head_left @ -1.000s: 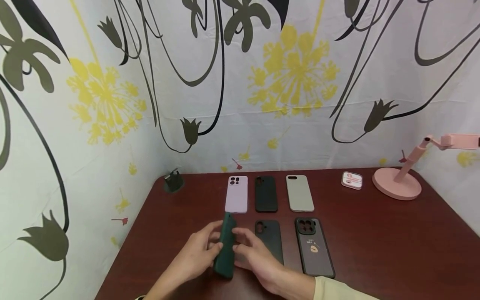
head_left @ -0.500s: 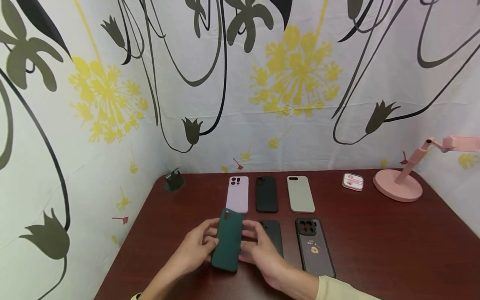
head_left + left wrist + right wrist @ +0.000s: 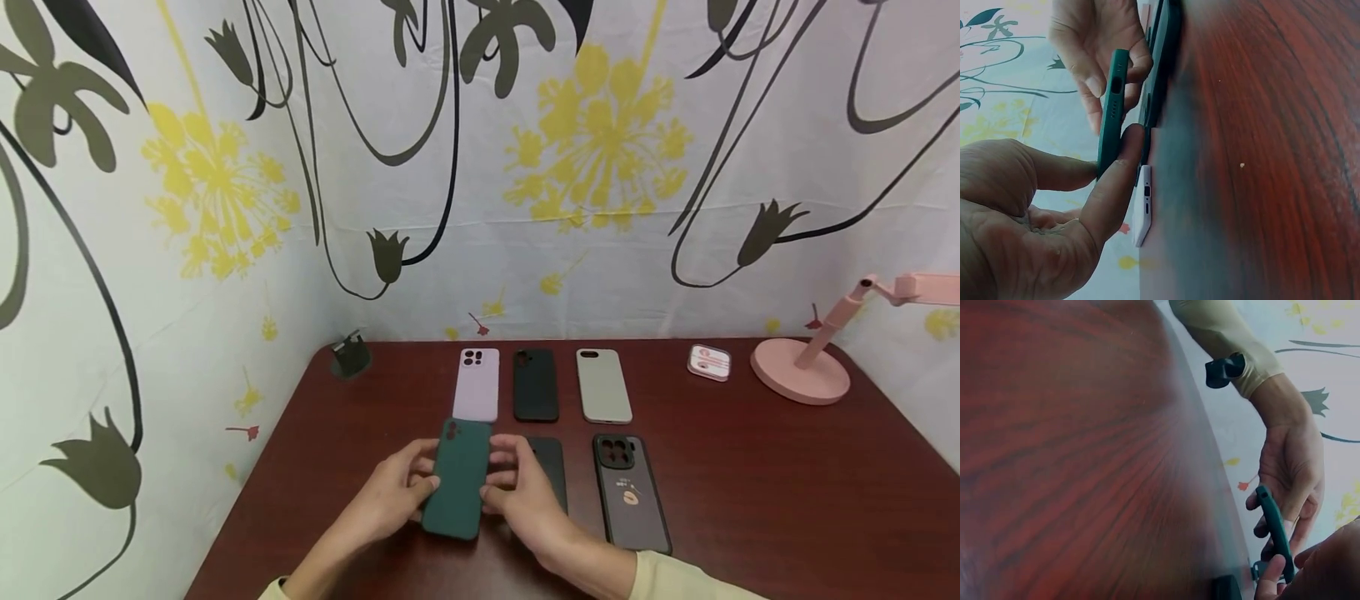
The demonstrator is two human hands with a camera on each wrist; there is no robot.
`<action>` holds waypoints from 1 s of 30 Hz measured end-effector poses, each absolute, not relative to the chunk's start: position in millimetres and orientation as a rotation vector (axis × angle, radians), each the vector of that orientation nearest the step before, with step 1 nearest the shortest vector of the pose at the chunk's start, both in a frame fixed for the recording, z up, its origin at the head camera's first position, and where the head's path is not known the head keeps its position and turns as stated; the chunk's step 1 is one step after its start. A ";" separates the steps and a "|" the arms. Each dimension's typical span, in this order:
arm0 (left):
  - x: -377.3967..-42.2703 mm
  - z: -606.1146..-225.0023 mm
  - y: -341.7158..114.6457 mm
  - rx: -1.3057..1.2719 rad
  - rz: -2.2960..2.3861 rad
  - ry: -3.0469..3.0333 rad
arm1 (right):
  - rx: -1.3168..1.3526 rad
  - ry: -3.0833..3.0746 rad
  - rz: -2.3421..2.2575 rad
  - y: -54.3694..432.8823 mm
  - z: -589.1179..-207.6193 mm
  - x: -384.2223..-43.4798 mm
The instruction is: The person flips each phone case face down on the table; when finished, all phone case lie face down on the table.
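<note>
In the head view a dark green phone case (image 3: 459,479) is held off the table, its back with the camera cutout facing up toward me. My left hand (image 3: 386,500) grips its left edge, thumb on the near face and fingers behind. The right hand (image 3: 528,504) holds the opposite edge between thumb and fingers. From the left wrist, the green case (image 3: 1112,112) appears edge-on, showing a port opening and small holes. The right wrist view also has the case (image 3: 1275,528) edge-on between both hands. A dark grey phone case (image 3: 552,471) is partly hidden behind the right hand.
Lilac (image 3: 477,383), black (image 3: 536,383) and pale grey (image 3: 604,387) phone cases lie in a back row. A dark-framed case (image 3: 633,500) lies right of my hands. A pink stand (image 3: 799,371), small white box (image 3: 708,363) and dark object (image 3: 351,356) stand near the wall.
The green case has turned from edge-on to showing its back, mostly between the first two frames. Both hands keep hold of it, with the right hand shifting slightly along with its edge.
</note>
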State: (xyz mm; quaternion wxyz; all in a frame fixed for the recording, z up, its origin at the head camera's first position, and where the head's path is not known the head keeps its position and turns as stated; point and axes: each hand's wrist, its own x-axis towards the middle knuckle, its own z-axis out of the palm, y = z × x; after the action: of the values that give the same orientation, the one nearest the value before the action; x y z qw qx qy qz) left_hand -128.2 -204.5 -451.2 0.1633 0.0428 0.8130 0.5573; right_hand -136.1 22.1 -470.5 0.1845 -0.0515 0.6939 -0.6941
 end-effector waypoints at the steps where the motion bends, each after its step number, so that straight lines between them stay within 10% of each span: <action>1: -128.6 -451.8 -204.4 0.124 1.590 2.313 | -0.156 1.997 -1.938 22.4 -470.5 -136.5; 30: -138.6 -464.8 -193.2 0.135 1.395 2.525 | -0.559 2.488 -1.556 29.5 -479.7 -153.7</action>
State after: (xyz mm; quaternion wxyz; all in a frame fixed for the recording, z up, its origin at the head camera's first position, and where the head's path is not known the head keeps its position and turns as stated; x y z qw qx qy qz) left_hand -138.6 -193.2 -464.8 0.1268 0.0463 0.8673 0.4791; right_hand -153.7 29.5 -479.7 0.0768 -0.1866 0.8304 -0.5194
